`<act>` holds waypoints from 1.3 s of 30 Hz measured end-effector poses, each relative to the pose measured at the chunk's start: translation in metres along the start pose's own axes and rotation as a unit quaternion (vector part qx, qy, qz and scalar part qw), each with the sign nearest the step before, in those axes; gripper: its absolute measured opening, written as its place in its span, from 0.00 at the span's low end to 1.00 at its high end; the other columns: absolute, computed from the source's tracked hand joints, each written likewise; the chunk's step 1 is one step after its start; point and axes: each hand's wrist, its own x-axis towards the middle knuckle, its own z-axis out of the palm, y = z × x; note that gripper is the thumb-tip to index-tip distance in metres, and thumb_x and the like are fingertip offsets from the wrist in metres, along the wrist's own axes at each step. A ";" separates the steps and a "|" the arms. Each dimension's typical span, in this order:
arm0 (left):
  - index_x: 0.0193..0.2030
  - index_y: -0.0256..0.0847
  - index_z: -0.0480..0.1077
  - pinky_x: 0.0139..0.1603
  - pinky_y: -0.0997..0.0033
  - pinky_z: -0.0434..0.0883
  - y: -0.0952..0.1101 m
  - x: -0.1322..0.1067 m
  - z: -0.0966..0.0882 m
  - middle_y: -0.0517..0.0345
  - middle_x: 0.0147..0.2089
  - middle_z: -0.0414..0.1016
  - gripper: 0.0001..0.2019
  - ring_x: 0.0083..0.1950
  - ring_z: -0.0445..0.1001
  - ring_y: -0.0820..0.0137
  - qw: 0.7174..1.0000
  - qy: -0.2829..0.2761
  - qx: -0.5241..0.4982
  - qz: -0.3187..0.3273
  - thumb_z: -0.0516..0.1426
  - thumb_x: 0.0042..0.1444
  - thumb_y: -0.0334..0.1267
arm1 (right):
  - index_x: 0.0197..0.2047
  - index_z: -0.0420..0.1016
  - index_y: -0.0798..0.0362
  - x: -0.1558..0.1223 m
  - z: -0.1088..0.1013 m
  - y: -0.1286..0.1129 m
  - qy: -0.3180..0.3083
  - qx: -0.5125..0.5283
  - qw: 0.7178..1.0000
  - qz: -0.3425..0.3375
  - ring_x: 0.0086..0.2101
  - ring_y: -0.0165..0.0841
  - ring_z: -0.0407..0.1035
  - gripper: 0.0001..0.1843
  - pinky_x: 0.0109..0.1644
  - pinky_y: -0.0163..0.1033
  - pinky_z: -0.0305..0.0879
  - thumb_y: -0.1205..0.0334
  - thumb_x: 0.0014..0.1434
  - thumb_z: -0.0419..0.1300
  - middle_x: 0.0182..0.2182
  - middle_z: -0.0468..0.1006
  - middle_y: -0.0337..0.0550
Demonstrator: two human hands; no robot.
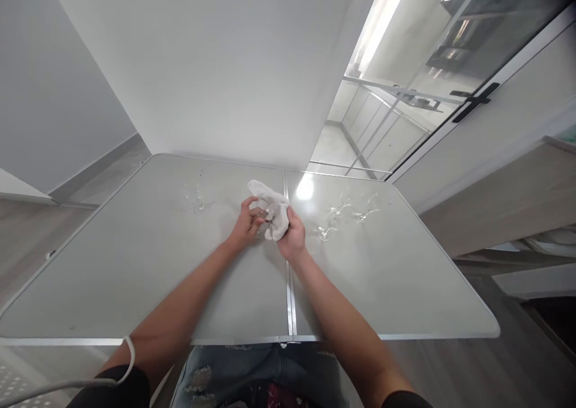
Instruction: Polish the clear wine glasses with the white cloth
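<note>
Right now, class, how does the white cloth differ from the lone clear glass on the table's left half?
The white cloth is opaque; the lone clear glass is see-through. The white cloth is bunched and folded, while the lone clear glass looks rigid. The white cloth is gripped by the right hand; the lone clear glass rests untouched on the table.

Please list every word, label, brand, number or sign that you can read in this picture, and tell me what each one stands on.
None can be read: no lettering shows on the white cloth, the clear glassware or the table.
Dark red fabric, bottom edge: pale marks, too small and blurred to tell whether they are lettering.
Dark shapes, upper right: too blurred to read anything.
</note>
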 end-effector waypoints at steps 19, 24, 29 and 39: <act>0.64 0.43 0.60 0.63 0.55 0.70 0.026 0.008 -0.001 0.40 0.68 0.67 0.28 0.66 0.70 0.56 0.959 0.050 -0.238 -0.146 0.60 0.63 0.51 | 0.41 0.69 0.50 -0.005 -0.001 0.020 -0.146 -0.138 0.976 0.091 0.33 0.34 0.69 0.16 0.39 0.39 0.69 0.47 0.58 0.63 0.32 0.74 0.39; 0.61 0.40 0.65 0.55 0.55 0.74 0.037 0.009 -0.008 0.41 0.57 0.76 0.30 0.54 0.79 0.56 0.918 0.032 -0.350 -0.184 0.64 0.56 0.52 | 0.40 0.69 0.50 -0.015 0.002 0.003 -0.219 0.049 0.941 0.255 0.28 0.34 0.69 0.18 0.35 0.41 0.71 0.51 0.54 0.70 0.26 0.73 0.36; 0.55 0.40 0.69 0.50 0.61 0.75 0.030 0.010 -0.006 0.46 0.50 0.78 0.28 0.49 0.79 0.60 0.921 0.076 -0.346 -0.166 0.67 0.52 0.52 | 0.40 0.73 0.51 -0.013 0.000 0.012 -0.121 0.018 0.955 0.271 0.26 0.30 0.67 0.21 0.29 0.35 0.67 0.46 0.52 0.72 0.28 0.75 0.38; 0.56 0.41 0.67 0.48 0.65 0.74 0.014 0.011 -0.003 0.48 0.48 0.78 0.30 0.47 0.78 0.63 0.939 0.114 -0.290 -0.145 0.71 0.49 0.44 | 0.41 0.71 0.51 -0.007 -0.005 0.008 -0.170 -0.208 0.958 0.100 0.33 0.34 0.69 0.15 0.37 0.37 0.66 0.49 0.60 0.63 0.33 0.76 0.41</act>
